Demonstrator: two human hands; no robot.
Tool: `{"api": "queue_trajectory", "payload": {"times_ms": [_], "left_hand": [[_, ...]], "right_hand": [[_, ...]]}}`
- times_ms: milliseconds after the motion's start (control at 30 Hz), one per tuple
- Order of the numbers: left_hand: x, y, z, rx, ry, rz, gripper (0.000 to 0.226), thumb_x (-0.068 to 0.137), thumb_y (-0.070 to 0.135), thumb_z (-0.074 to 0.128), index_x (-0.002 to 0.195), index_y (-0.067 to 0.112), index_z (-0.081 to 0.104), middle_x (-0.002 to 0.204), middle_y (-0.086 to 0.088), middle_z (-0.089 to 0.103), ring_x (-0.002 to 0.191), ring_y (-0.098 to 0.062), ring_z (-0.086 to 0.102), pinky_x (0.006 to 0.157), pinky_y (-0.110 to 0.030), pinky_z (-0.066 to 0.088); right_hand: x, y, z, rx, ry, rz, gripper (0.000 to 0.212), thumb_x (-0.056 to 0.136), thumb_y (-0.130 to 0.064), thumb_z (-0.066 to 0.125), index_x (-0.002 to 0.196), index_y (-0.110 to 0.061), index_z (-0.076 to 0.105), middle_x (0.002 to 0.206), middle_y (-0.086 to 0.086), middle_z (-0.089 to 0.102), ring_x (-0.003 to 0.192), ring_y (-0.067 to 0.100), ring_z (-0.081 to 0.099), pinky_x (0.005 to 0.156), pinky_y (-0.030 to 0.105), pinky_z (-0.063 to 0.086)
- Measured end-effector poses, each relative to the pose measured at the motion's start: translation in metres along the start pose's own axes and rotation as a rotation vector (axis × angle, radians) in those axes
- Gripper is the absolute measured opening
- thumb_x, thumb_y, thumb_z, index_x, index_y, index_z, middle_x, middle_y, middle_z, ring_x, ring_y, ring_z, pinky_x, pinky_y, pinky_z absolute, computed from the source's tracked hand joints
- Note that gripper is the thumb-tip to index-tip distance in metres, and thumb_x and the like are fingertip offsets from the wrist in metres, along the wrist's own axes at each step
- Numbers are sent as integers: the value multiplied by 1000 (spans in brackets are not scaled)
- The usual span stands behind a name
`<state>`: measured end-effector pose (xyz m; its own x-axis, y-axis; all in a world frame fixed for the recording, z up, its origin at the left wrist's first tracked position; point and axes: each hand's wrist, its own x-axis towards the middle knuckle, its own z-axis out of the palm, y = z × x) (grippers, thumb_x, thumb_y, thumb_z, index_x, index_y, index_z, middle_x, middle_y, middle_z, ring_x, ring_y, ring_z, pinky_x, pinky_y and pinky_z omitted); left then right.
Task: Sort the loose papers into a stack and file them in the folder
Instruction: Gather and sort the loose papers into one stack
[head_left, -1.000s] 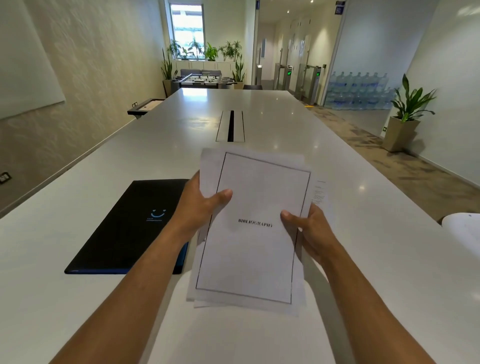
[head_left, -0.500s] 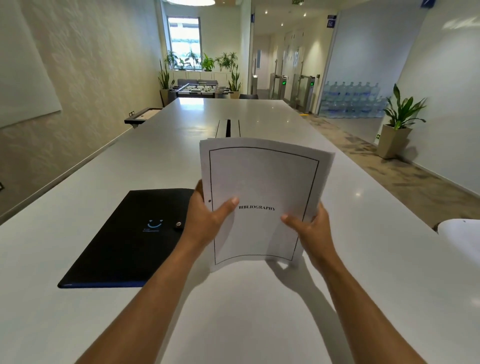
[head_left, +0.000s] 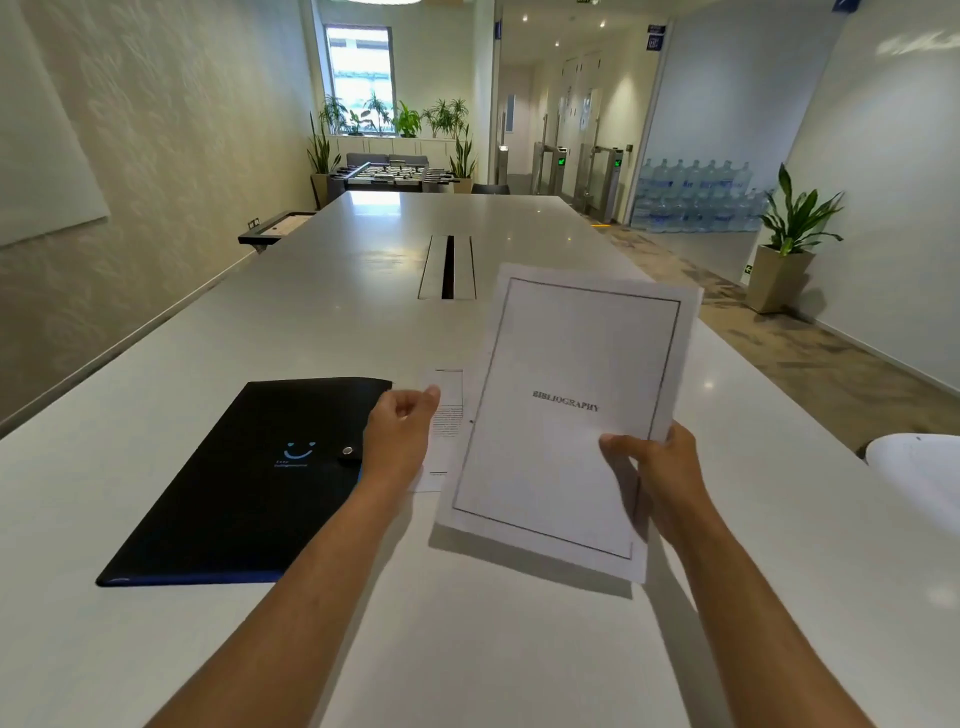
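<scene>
My right hand (head_left: 657, 470) grips the lower right edge of a white sheet headed BIBLIOGRAPHY (head_left: 561, 415), held tilted above the table. My left hand (head_left: 400, 441) pinches a second printed sheet (head_left: 449, 415) that sticks out from behind the first one's left edge. A closed black folder (head_left: 244, 483) with a blue smile mark and a snap button lies flat on the table, just left of my left hand.
The long white table (head_left: 363, 291) runs ahead, with a cable slot (head_left: 448, 267) in its middle. A white rounded object (head_left: 919, 467) sits at the right edge. Wall on the left, potted plant (head_left: 789, 244) and open floor to the right.
The stack held upright in both hands has split. My right hand carried the BIBLIOGRAPHY sheet to the right, while my left hand keeps another sheet by the folder.
</scene>
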<state>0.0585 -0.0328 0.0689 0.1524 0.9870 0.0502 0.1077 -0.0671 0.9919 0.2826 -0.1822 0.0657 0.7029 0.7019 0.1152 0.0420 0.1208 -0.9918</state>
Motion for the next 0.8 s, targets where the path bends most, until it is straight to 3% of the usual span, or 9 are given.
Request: {"api": "queue_trajectory", "payload": {"times_ms": [67,167,233,300,433,533,633,800], "left_hand": [[11,-17,2,150,-9,-76,41,91,38,66,122,13,56,122,-7,59,103,-20,57,81,-32,49],[24,-35,6,341,-20,-91,52,87,33,72,129,12,52,133,-11,51,81,-9,54,66,-19,41],[31,-43,11,475,-21,-120,59,84,33,74,133,11,49,135,-13,48,93,-15,56,76,-26,49],[35,-47,18,631,-16,-150,64,84,38,72,136,11,46,135,-15,46,113,-27,51,90,-41,50],[37,-42,37,866,-4,-132,73,79,55,69,132,10,46,133,-18,48,123,-35,46,99,-48,44],[42,-35,49,966,-22,-169,79,75,61,69,132,10,45,133,-19,49,124,-36,44,100,-49,39],[50,-31,56,1047,-29,-207,87,71,65,71,132,9,44,132,-19,48,122,-36,44,98,-50,43],[58,-31,68,1180,-32,-203,106,65,70,73,138,3,36,130,-21,47,119,-35,46,93,-45,45]], "right_hand": [[5,3,-12,92,33,105,36,70,11,67,93,-17,67,75,-3,76,69,15,73,60,23,58],[16,13,-28,162,135,223,28,72,14,62,91,-7,65,78,8,74,73,24,72,65,26,57],[23,22,-34,173,194,276,24,72,14,62,86,-5,63,84,11,69,79,26,67,72,30,55],[27,30,-36,163,211,315,23,72,13,63,84,-6,61,86,10,67,79,23,65,68,26,52],[34,44,-36,-7,185,358,21,75,10,64,92,-2,60,88,12,65,76,21,62,61,25,47],[41,53,-37,-171,168,399,25,74,6,65,98,2,61,93,19,66,74,27,63,65,32,53],[44,57,-34,-320,163,393,34,74,-2,66,107,1,60,100,19,65,88,34,63,77,40,55],[43,56,-30,-404,172,334,12,75,-3,64,79,-13,59,76,7,63,68,19,58,54,25,44]]}}
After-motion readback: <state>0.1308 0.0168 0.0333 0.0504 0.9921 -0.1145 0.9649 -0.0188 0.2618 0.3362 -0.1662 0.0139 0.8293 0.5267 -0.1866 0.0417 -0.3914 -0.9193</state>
